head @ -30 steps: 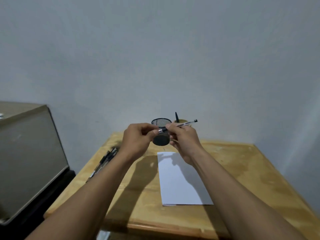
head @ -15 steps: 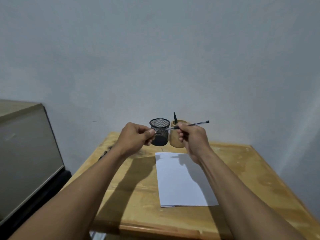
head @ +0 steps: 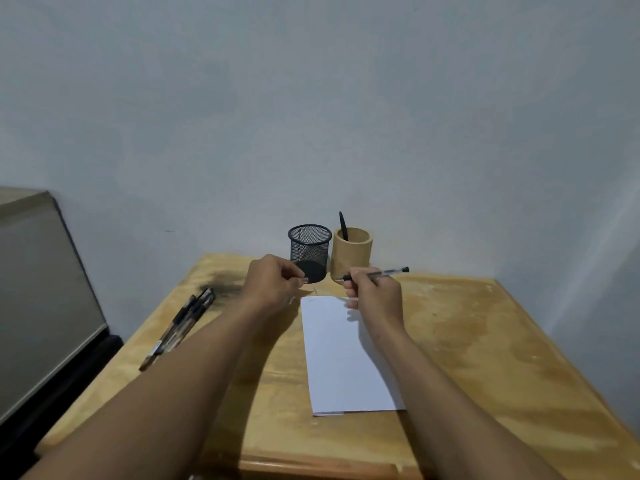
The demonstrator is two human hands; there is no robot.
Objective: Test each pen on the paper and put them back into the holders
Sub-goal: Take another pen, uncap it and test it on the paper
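Paper [head: 343,355] lies mid-bench [head: 485,341], with loose pens [head: 180,327] by the left edge. Over the paper's far end the right hand [head: 375,294] grips a pen [head: 381,273]. The left hand [head: 273,285] pinches a clear cap [head: 304,280]. At the far edge stand a mesh holder [head: 309,252] and a wooden holder [head: 351,256], which holds one black pen [head: 343,225].
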